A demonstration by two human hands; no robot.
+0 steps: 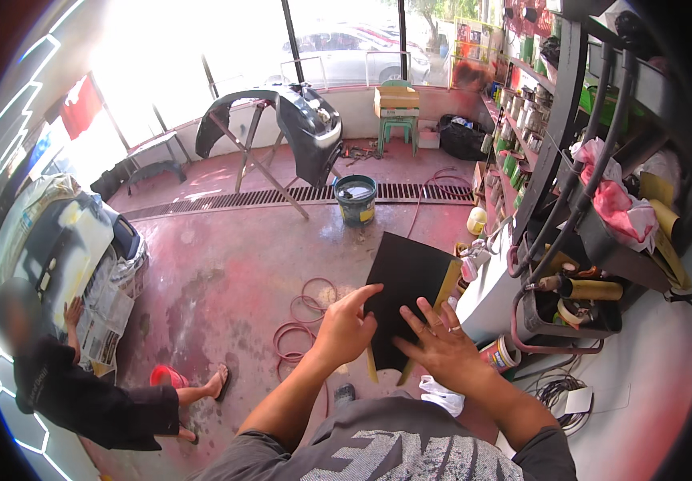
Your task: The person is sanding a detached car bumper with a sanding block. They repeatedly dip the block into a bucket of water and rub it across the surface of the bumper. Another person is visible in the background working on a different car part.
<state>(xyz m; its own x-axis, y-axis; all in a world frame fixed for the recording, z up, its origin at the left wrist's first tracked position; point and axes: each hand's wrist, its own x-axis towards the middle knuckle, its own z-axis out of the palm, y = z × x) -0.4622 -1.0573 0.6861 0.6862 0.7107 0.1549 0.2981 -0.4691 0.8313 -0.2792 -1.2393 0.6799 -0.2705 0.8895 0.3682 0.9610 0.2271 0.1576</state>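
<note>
In front of me is a dark sheet of sandpaper (407,274) with a yellowish back showing along its right edge and lower corners. My left hand (349,324) is closed on the sheet's left edge, index finger stretched along its face and thumb bent close by. Across the lower right part lies my right hand (442,343), its fingers spread over the black face and a ring on one of them. What is under the sheet is hidden.
A person (89,385) at the left touches a masked car part (73,240). Ahead, a dark bumper (306,128) rests on a stand near a water bucket (355,200). A red hose (290,341) coils on the floor. Loaded shelving (574,313) stands at the right.
</note>
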